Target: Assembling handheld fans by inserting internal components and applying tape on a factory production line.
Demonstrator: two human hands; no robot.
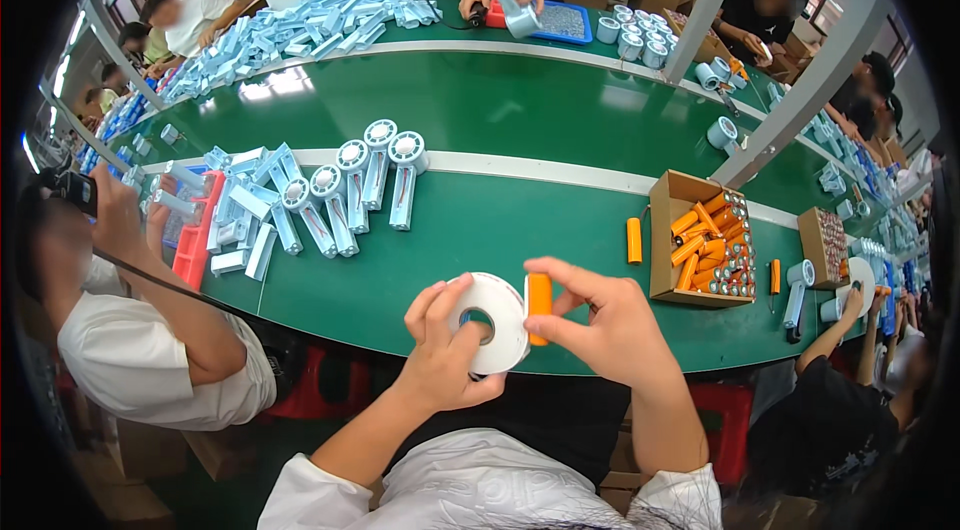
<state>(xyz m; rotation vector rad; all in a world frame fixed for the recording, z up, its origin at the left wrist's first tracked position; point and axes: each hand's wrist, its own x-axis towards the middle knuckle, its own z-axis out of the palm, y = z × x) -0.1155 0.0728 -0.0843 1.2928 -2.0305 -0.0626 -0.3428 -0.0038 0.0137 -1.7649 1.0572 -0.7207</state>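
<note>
My left hand (440,345) grips a roll of white tape (497,298), thumb at its core hole and fingers over the rim. Between the thumb and fingers of my right hand (605,315) is an orange cylindrical battery (539,308), held upright against the roll's right edge. A thin white strip shows along the battery's left side. Both hands are over the near edge of the green table. To the right, a single orange battery (634,241) lies beside a cardboard box (662,250) holding many orange batteries (712,240).
Several light-blue fan housings (352,156) with round heads lie left of centre, beside a heap of blue plastic shells (245,205) and a red bin (205,230). Co-workers sit left, right and across. A grey post (790,95) rises at the right behind the box.
</note>
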